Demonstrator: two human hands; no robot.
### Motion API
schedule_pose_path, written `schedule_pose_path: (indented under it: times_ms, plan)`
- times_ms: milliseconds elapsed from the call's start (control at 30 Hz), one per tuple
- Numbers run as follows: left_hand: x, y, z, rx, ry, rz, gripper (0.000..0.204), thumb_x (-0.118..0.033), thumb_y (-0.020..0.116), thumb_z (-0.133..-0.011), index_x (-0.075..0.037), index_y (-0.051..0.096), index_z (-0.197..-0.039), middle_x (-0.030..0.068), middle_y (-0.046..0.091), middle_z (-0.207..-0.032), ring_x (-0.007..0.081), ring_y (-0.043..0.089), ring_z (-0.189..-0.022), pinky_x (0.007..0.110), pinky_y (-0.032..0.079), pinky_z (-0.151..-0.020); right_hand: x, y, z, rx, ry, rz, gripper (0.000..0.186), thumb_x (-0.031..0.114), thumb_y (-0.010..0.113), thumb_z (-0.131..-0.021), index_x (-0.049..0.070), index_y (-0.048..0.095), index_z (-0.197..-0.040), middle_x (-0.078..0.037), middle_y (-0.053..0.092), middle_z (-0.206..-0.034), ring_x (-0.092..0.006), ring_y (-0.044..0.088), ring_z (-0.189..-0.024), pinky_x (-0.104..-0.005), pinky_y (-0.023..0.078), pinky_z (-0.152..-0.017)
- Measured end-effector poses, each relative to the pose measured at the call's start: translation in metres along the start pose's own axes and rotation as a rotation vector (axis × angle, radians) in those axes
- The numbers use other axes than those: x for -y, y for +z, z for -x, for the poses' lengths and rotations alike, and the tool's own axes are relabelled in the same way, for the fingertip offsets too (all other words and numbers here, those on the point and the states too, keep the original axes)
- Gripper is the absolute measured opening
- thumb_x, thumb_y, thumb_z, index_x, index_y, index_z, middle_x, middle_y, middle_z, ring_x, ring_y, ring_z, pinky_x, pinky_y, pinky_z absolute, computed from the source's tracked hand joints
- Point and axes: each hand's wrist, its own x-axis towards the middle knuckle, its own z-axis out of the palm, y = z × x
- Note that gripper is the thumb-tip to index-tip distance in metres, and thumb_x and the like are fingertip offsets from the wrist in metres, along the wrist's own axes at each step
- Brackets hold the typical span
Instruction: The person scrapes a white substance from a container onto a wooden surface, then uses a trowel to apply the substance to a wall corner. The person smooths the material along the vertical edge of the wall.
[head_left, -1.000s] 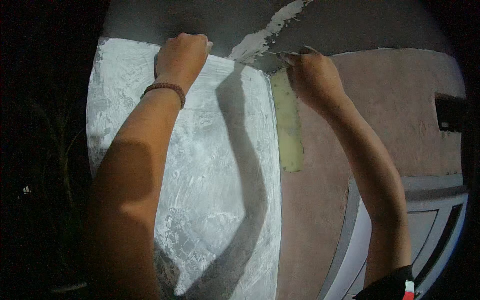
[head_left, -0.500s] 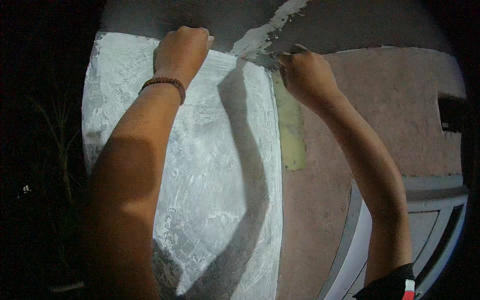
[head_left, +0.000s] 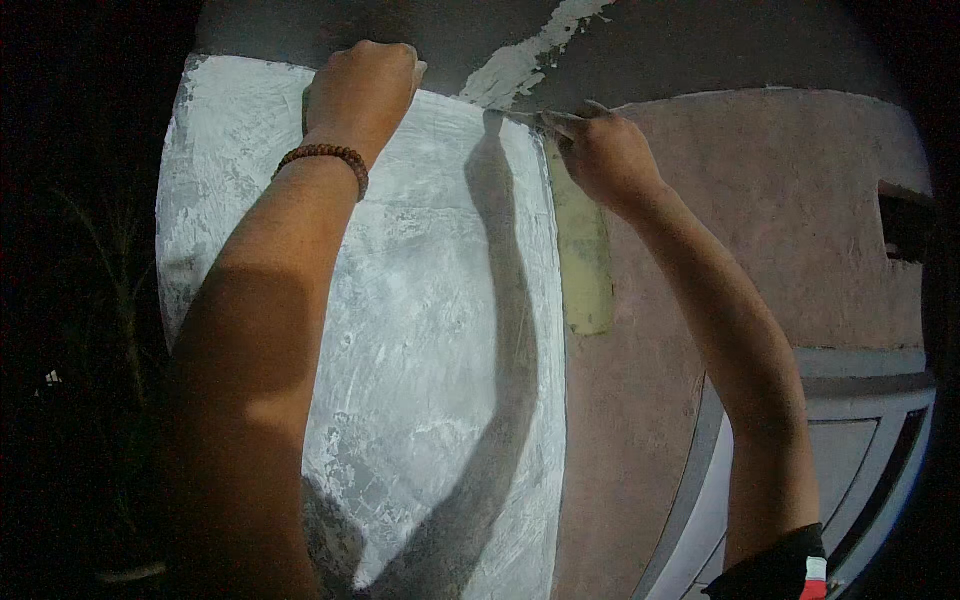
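Both my arms reach up to the top of a white-coated wall panel [head_left: 420, 270], where it meets a dark grey overhead surface [head_left: 690, 50]. My left hand [head_left: 362, 95], a beaded bracelet [head_left: 325, 155] at its wrist, is closed in a fist near the panel's top edge. A narrow greenish edge shows beside it; what it holds is mostly hidden. My right hand [head_left: 610, 160] is closed at the panel's upper right corner. A thin flat blade, like a putty knife [head_left: 550, 122], juts from its fingers toward the corner. Just above runs a rough whitish filler streak [head_left: 520, 65].
Right of the panel, a yellowish strip [head_left: 585, 265] marks the pinkish-brown wall [head_left: 770, 200]. A dark opening [head_left: 905, 225] is at the far right, above a grey-framed door or window [head_left: 840, 450]. Dim foliage [head_left: 120, 270] stands in darkness on the left.
My right hand has shifted slightly left and down, and the blade shows thinner, nearly edge-on. Its arm's shadow on the panel has slid right. My left hand has risen a little in view.
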Motion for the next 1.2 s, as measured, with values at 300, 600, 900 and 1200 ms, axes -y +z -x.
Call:
schedule_pose_path:
  times_ms: [300,600,900,1200]
  plan:
    - [0.003,0.003,-0.001,-0.112,0.063,0.028,0.033,-0.035,0.060,-0.100,-0.006,0.074,-0.092,0.0175,0.074,-0.086,0.0341,0.074,-0.082,0.045,0.061,-0.073,-0.029,0.019,-0.001,0.045,0.073,-0.261,0.030,0.024,0.059,-0.095,0.022,0.072,-0.121,-0.019,0.070,-0.112,-0.0405,0.070,-0.093,-0.0492,0.058,-0.081]
    - [-0.001,-0.002,0.000,-0.097,0.035,0.008,0.034,-0.035,0.059,-0.101,-0.005,0.074,-0.093,0.0169,0.074,-0.087,0.0322,0.074,-0.084,0.044,0.061,-0.075,-0.012,-0.010,-0.003,-0.041,0.081,-0.273,0.031,0.024,0.060,-0.094,0.019,0.073,-0.122,-0.019,0.070,-0.111,-0.0407,0.069,-0.098,-0.0488,0.056,-0.086]
    - [-0.003,-0.006,0.001,0.012,-0.003,0.021,0.030,-0.026,0.052,-0.105,-0.010,0.077,-0.102,0.0137,0.076,-0.102,0.0318,0.074,-0.098,0.044,0.061,-0.086,0.006,-0.046,-0.006,-0.007,0.029,-0.198,0.029,0.011,0.059,-0.096,0.003,0.071,-0.121,-0.019,0.072,-0.115,-0.0339,0.072,-0.096,-0.0420,0.057,-0.083]
    - [0.003,0.006,0.000,-0.123,0.068,0.039,0.031,-0.032,0.059,-0.101,-0.006,0.075,-0.095,0.0179,0.074,-0.088,0.0344,0.074,-0.085,0.046,0.061,-0.078,0.002,-0.053,-0.011,-0.029,-0.070,-0.134,0.026,0.010,0.062,-0.097,0.006,0.072,-0.121,-0.018,0.072,-0.111,-0.0319,0.072,-0.093,-0.0408,0.058,-0.081]
